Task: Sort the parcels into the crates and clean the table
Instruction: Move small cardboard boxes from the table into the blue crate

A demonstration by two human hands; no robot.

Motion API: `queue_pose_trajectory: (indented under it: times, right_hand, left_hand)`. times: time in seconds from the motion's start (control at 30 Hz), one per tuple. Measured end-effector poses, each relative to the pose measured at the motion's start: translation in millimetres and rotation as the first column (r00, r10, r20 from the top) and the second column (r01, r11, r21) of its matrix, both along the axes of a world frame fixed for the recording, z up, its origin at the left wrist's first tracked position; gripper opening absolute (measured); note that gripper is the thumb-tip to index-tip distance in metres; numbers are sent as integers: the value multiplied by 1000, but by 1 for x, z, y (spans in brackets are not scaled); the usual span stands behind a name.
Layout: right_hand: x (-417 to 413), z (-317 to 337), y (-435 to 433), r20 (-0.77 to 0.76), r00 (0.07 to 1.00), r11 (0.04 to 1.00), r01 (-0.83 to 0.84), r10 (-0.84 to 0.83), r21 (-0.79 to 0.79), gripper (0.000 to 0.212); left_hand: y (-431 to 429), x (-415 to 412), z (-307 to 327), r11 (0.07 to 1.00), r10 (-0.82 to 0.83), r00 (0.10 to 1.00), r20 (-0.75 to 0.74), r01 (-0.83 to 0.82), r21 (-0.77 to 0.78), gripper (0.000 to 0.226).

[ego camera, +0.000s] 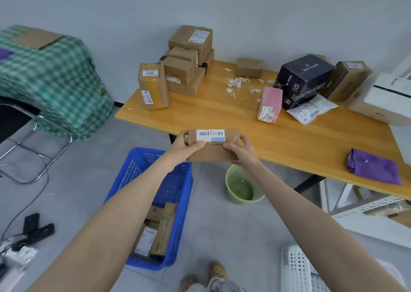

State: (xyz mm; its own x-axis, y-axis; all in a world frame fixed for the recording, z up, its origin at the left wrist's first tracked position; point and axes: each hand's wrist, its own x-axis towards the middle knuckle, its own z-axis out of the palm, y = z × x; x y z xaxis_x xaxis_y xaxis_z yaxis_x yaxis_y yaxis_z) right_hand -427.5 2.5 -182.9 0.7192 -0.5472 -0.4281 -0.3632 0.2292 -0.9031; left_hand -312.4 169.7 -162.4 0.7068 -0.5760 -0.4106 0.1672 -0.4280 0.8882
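1. Just above the far rim of the blue crate (133,171), you have a small brown box (213,146) held in the air. Your left hand (189,146) grips its left end and your right hand (239,151) grips its right end, with both thumbs pressed on the side facing you.
2. The barcode label faces up towards you. The step in hand looks like reading it to decide which crate takes this parcel; it has not been dropped yet.
3. Inside the blue crate, several brown parcels (155,231) lie at the end nearest you. A white crate (295,267) sits to the right of the blue crate, and a green bin (231,173) stands just right of its far corner.
4. If the label sends it to the blue crate, lower the box towards you into the free far half, then open both hands. If not, carry it right, clear of the green bin.
5. Beyond the blue crate, the tabletop (222,111) holds a stack of brown parcels (184,69), a pink box (270,103), a dark box (304,80) and a white mailer (311,110), so sorting is far from finished.
6. Paper scraps (239,83) and a purple cloth (373,169) also lie on that tabletop. Cleaning looks like the last job.
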Motion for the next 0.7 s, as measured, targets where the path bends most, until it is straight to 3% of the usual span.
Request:
queue_pose_trajectory:
  times: [0.07,0.27,0.37,0.47,0.57,0.7]
  right_hand:
    - [2,-2,11,16,1000,998,2,-3,55,57]
    - [28,-13,58,72,996,989,-62,53,133,97]
    - [46,-12,93,73,992,966,-118,104,229,89]
    - [73,-14,128,85,986,929,-165,145,332,42]
    - [102,-19,158,29,991,926,-132,130,354,63]
    - [132,-40,211,13,998,929,-69,69,363,56]
  left_hand:
    - [16,-1,0,1000,17,998,-56,-16,4,64]
    - [72,10,-8,995,85,921,-381,-98,-16,50]
    - [102,24,-15,992,115,865,-488,-128,7,47]
    - [134,53,-18,990,127,852,-508,-142,11,47]
    - [166,90,-18,995,105,893,-437,-94,46,54]
    - [213,138,-25,994,37,933,-358,2,108,45]
